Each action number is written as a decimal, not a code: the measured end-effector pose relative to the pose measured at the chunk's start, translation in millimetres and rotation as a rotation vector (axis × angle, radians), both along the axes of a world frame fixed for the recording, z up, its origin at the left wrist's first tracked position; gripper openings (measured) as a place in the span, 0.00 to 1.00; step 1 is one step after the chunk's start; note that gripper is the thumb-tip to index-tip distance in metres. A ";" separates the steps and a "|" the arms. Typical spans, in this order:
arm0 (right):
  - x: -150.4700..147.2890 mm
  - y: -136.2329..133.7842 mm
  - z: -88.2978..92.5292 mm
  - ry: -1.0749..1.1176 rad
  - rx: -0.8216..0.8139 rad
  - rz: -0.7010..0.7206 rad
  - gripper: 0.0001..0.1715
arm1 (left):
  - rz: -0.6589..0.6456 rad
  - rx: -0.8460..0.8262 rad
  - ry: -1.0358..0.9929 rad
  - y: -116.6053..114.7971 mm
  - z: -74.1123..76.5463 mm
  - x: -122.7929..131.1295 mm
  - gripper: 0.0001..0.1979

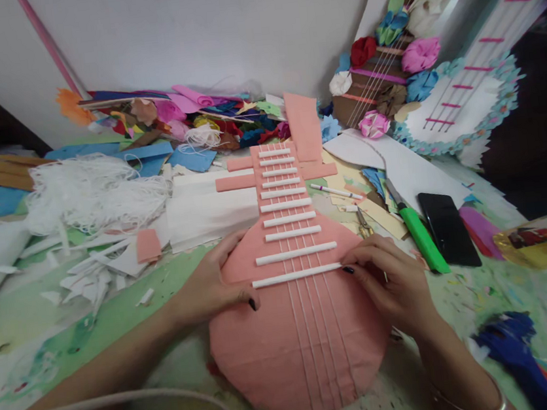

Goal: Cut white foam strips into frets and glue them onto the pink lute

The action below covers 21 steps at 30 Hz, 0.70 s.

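Observation:
A flat pink paper guitar (269,337) lies on the table with its neck pointing away from me. White strings run along its length, and several white paper sticks (296,253) cross them like frets. My left hand (213,281) rests on the left edge of the guitar body, fingers and thumb spread, the thumb beside the left end of the lowest stick (296,275). At that stick's right end, my right hand (395,277) pinches with thumb and forefinger. Its other fingers are curled, partly hidden. Beyond the neck stands a pink paper piece (305,126).
White yarn (89,193) and paper scraps (93,271) are at left, crumpled coloured paper (174,111) along the wall. A green cutter (423,237), black phone (449,228) and blue glue gun (512,349) lie right. Two decorated paper instruments (463,98) stand behind. A white cord (127,397) crosses in front.

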State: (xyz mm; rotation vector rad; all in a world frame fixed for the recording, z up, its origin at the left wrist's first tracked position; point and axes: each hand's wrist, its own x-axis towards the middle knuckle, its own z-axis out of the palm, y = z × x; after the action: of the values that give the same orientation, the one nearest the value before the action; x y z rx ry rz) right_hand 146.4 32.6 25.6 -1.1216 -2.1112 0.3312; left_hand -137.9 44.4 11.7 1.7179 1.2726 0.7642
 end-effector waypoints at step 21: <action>-0.3 -1.6 -0.1 0.113 -0.037 -0.088 0.06 | -0.034 0.007 -0.021 -0.5 8.1 6.2 0.31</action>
State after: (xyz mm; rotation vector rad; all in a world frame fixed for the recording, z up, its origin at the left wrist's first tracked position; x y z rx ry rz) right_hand 146.1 31.0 25.5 -1.1856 -1.9588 0.3848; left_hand -131.7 43.9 19.8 1.7288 1.2249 0.7655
